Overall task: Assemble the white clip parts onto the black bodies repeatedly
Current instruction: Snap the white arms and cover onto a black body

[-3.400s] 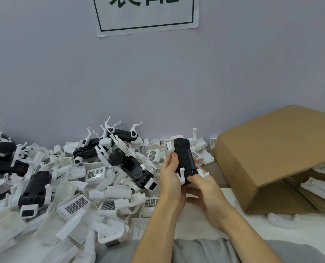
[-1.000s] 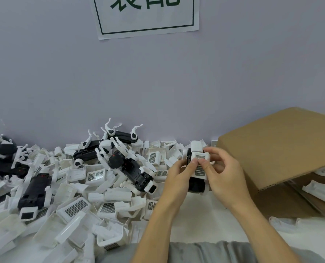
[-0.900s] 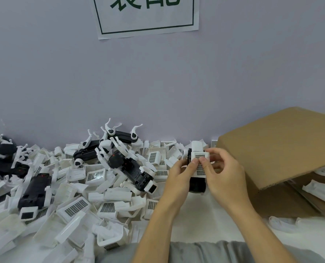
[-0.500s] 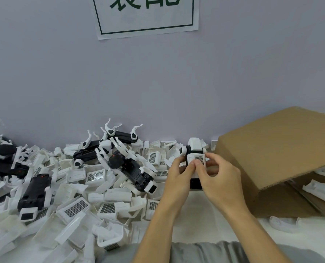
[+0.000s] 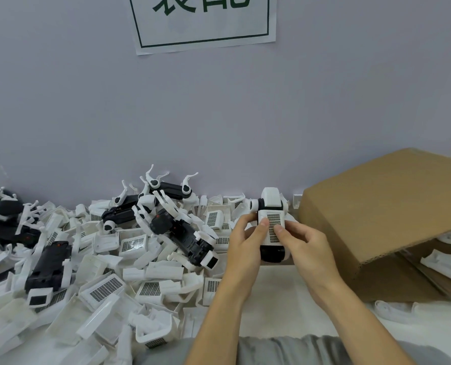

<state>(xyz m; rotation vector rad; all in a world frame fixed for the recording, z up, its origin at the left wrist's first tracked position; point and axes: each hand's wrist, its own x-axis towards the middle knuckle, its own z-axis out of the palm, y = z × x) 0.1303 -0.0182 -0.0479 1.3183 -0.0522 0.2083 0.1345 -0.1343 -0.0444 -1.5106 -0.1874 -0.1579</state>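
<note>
Both hands hold one black body (image 5: 271, 254) upright in front of me, with a white clip part (image 5: 271, 219) bearing a grid label laid over its front. My left hand (image 5: 245, 246) grips the body from the left, its thumb pressing on the white part. My right hand (image 5: 306, 246) grips it from the right, thumb on the grid label. Most of the black body is hidden behind the white part and my fingers. A pile of loose white clip parts (image 5: 129, 272) lies to the left, with several black bodies (image 5: 48, 267) among them.
A brown cardboard box (image 5: 382, 214) lies tipped on its side at the right, with white parts (image 5: 445, 267) inside its opening. A paper sign (image 5: 203, 22) hangs on the grey wall. A white part (image 5: 393, 309) lies on the white table by my right forearm.
The black body was held bare at first. A white clip part now lies over its front, and both thumbs have slid onto it while the piece rose slightly.
</note>
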